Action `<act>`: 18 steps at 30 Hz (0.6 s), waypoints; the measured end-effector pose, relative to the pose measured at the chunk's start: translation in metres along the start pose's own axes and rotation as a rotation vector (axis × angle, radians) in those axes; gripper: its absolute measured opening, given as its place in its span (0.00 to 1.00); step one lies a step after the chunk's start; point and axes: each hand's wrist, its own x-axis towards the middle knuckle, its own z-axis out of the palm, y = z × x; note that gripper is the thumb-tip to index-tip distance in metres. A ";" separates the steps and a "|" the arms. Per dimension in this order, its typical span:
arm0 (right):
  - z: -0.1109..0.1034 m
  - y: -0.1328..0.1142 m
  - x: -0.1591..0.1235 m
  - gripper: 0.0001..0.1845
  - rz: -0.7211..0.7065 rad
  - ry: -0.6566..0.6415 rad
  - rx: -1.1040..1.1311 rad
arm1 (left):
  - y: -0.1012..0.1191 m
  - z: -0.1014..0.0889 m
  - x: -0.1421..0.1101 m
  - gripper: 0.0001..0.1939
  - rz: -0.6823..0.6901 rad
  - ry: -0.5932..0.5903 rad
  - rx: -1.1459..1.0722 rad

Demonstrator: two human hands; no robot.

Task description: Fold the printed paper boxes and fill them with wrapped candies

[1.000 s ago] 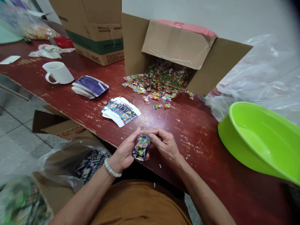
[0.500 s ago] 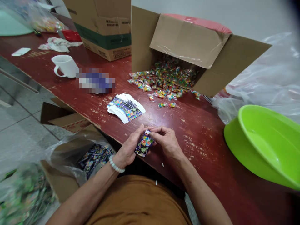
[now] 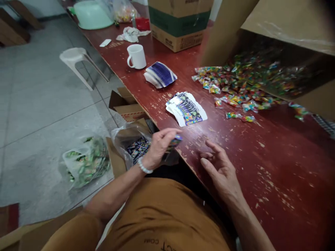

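One small printed box (image 3: 177,140) is in the left hand (image 3: 159,148), fingers closed around it, at the near edge of the red table (image 3: 282,150); motion blurs its print. A bracelet (image 3: 144,165) of pale beads circles that wrist. The right hand (image 3: 219,165) is well apart from the box, over the tabletop, its fingers loosely spread and slightly curled, thumb away from them.

Beyond the hands, a fanned stack of flat cards (image 3: 193,113) lies on the table, with a purple-and-white stack (image 3: 161,75) behind it and a white mug (image 3: 138,56) just past that. To the right, wrapped sweets (image 3: 235,99) spill from a large open carton (image 3: 289,24) lying on its side. Another carton (image 3: 180,21), with a green band, stands farther back, near a crumpled cloth (image 3: 131,35).

Below the table edge, beside the left forearm, a clear plastic bag (image 3: 118,134) holds many dark packs (image 3: 140,148). On the floor to the left are a bag of green packets (image 3: 87,162) and a white stool (image 3: 73,55).
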 end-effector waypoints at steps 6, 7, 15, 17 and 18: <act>-0.011 0.012 -0.004 0.19 0.114 0.106 0.033 | 0.000 -0.108 0.017 0.22 0.288 0.478 0.789; -0.011 0.013 0.001 0.18 0.090 0.095 0.009 | 0.002 -0.105 0.025 0.22 0.359 0.474 0.853; -0.015 0.011 0.118 0.20 0.004 0.163 -0.425 | 0.007 0.016 0.097 0.34 0.754 0.084 1.306; -0.008 0.008 0.142 0.22 0.060 0.172 -0.598 | -0.005 0.022 0.111 0.38 0.757 0.046 1.345; -0.003 0.007 0.149 0.23 0.079 0.166 -0.682 | -0.011 0.021 0.117 0.39 0.751 0.030 1.349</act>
